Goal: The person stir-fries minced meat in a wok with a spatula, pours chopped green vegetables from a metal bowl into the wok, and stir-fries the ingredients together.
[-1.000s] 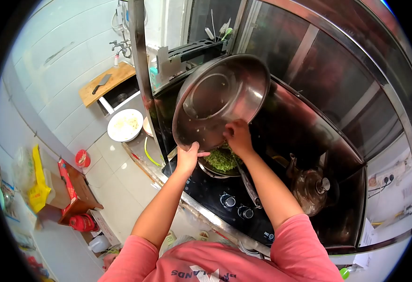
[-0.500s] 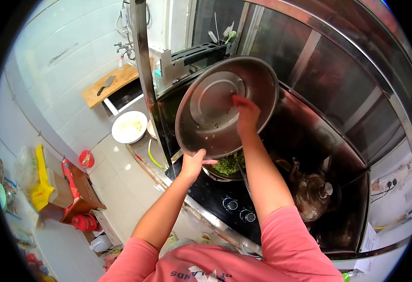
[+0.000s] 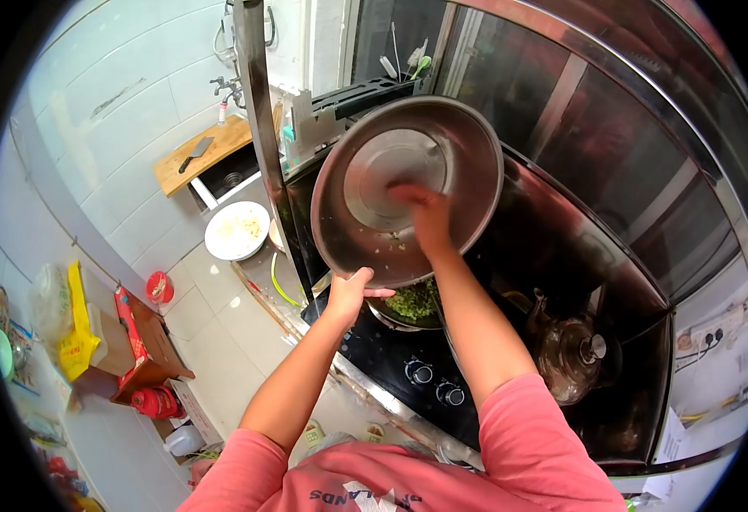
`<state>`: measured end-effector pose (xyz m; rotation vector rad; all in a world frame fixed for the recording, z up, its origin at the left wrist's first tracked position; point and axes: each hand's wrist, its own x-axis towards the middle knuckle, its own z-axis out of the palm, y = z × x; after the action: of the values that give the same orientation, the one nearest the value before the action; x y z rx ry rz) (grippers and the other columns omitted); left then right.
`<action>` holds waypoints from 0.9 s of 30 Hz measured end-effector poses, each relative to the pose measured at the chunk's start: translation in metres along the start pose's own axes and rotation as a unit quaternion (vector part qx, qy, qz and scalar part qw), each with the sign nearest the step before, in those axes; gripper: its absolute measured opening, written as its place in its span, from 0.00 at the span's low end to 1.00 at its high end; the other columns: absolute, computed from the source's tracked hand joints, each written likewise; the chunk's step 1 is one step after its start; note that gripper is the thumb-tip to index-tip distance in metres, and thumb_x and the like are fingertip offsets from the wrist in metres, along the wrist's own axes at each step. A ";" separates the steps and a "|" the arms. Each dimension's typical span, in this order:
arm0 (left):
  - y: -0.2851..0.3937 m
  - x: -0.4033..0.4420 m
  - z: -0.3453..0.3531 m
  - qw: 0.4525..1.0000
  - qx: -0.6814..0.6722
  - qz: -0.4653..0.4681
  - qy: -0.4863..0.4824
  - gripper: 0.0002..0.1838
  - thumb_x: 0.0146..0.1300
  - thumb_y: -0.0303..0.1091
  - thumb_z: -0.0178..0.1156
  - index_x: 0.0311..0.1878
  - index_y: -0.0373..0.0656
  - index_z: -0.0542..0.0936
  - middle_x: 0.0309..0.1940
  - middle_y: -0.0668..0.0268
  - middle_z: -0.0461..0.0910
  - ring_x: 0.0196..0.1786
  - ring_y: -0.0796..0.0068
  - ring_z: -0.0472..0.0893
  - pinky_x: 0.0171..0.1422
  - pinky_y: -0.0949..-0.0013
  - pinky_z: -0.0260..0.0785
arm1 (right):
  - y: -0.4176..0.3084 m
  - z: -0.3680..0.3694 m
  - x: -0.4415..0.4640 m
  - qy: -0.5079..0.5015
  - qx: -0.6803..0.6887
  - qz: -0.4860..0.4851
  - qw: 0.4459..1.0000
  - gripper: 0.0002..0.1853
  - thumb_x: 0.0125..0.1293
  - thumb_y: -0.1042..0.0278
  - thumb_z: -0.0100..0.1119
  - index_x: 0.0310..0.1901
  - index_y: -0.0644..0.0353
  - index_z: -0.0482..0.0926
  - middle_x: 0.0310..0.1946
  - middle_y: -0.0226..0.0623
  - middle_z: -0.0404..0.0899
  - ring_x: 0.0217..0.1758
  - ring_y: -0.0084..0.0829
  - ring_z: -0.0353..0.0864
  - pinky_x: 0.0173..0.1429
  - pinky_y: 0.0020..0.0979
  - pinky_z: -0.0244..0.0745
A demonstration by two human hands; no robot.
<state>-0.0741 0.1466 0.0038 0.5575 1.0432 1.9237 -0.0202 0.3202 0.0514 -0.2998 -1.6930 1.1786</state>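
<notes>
A large metal basin (image 3: 468,171) is tipped on its side above the stove, its inside facing me. My left hand (image 3: 348,299) is closed on its lower left rim. My right hand (image 3: 427,218) reaches inside against the basin's wall, fingers outstretched and slightly blurred, with nothing seen in them. Small food bits (image 3: 391,243) cling to the metal near it. Below the rim, chopped green food (image 3: 414,303) lies in a pan, partly hidden by the basin and my right forearm.
The black stove top (image 3: 374,350) has two knobs along its front. To the right stands a glass kettle (image 3: 568,358). At left are a white bowl (image 3: 237,232) with food remnants and a cutting board (image 3: 220,154) carrying a knife (image 3: 195,155). A metal post (image 3: 263,111) rises beside the basin.
My right hand has moved down and left across the basin's inside. The bits gather closer together under it. The basin has shifted slightly left; my left hand keeps its grip.
</notes>
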 end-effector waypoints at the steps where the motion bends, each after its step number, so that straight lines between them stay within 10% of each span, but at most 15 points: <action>1: 0.000 0.001 -0.001 1.000 -0.011 -0.003 0.003 0.21 0.57 0.19 0.47 0.56 0.28 0.66 0.48 0.54 0.74 0.43 0.56 0.80 0.38 0.54 0.83 | 0.001 0.003 -0.009 -0.084 -0.083 0.014 0.993 0.18 0.50 0.87 0.45 0.39 0.68 0.83 0.37 0.40 0.84 0.41 0.27 0.81 0.49 0.26 0.74; 5: -0.001 0.005 -0.004 1.000 -0.007 -0.016 0.009 0.20 0.57 0.19 0.47 0.55 0.28 0.67 0.48 0.55 0.74 0.42 0.57 0.80 0.38 0.54 0.83 | -0.027 0.003 0.008 -0.122 -0.125 0.047 0.983 0.19 0.50 0.88 0.44 0.40 0.66 0.83 0.37 0.40 0.84 0.41 0.26 0.81 0.48 0.25 0.75; 7: -0.003 0.003 -0.002 1.000 -0.020 -0.014 0.014 0.18 0.58 0.20 0.48 0.54 0.29 0.68 0.47 0.55 0.74 0.42 0.57 0.80 0.39 0.54 0.83 | -0.051 0.020 0.032 0.014 0.123 0.017 0.992 0.19 0.53 0.87 0.46 0.41 0.62 0.84 0.36 0.36 0.84 0.42 0.25 0.81 0.50 0.23 0.73; 11: -0.003 0.001 0.001 0.999 0.025 -0.031 -0.011 0.18 0.59 0.20 0.47 0.53 0.29 0.68 0.47 0.55 0.74 0.43 0.57 0.80 0.39 0.54 0.83 | -0.044 0.048 0.042 -0.007 0.167 0.047 0.985 0.19 0.50 0.87 0.45 0.35 0.59 0.85 0.32 0.37 0.84 0.38 0.25 0.81 0.44 0.26 0.75; 16: -0.001 0.005 -0.003 0.999 0.024 -0.021 -0.027 0.20 0.58 0.20 0.47 0.56 0.30 0.66 0.47 0.55 0.74 0.44 0.57 0.79 0.38 0.55 0.83 | -0.018 0.034 -0.003 -0.324 -0.248 -0.040 0.912 0.15 0.48 0.86 0.48 0.31 0.60 0.84 0.27 0.39 0.83 0.34 0.32 0.83 0.40 0.29 0.74; 20: 0.000 0.005 -0.002 0.999 0.038 -0.007 -0.023 0.21 0.57 0.20 0.47 0.56 0.30 0.65 0.48 0.55 0.74 0.44 0.57 0.79 0.37 0.55 0.83 | -0.011 -0.007 -0.009 -0.295 -0.282 -0.011 0.913 0.15 0.48 0.85 0.48 0.31 0.60 0.84 0.27 0.42 0.83 0.35 0.37 0.83 0.41 0.30 0.75; 22: -0.002 0.005 0.000 1.000 0.025 0.008 -0.017 0.21 0.57 0.20 0.47 0.57 0.30 0.65 0.49 0.54 0.74 0.45 0.56 0.79 0.37 0.56 0.83 | -0.012 -0.015 -0.010 0.012 -0.179 -0.011 0.984 0.15 0.49 0.86 0.48 0.32 0.61 0.84 0.28 0.39 0.82 0.34 0.33 0.82 0.41 0.30 0.74; 27: 0.004 0.008 -0.001 0.999 0.028 -0.003 -0.031 0.21 0.58 0.20 0.46 0.57 0.30 0.65 0.51 0.54 0.72 0.46 0.57 0.79 0.38 0.59 0.83 | 0.004 -0.013 -0.041 -0.139 -0.233 -0.024 0.962 0.14 0.52 0.85 0.50 0.35 0.61 0.84 0.32 0.40 0.83 0.36 0.32 0.83 0.41 0.29 0.75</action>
<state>-0.0810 0.1515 0.0063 0.6408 1.0618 1.8643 0.0080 0.3023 0.0244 -0.3904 -2.2092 0.7985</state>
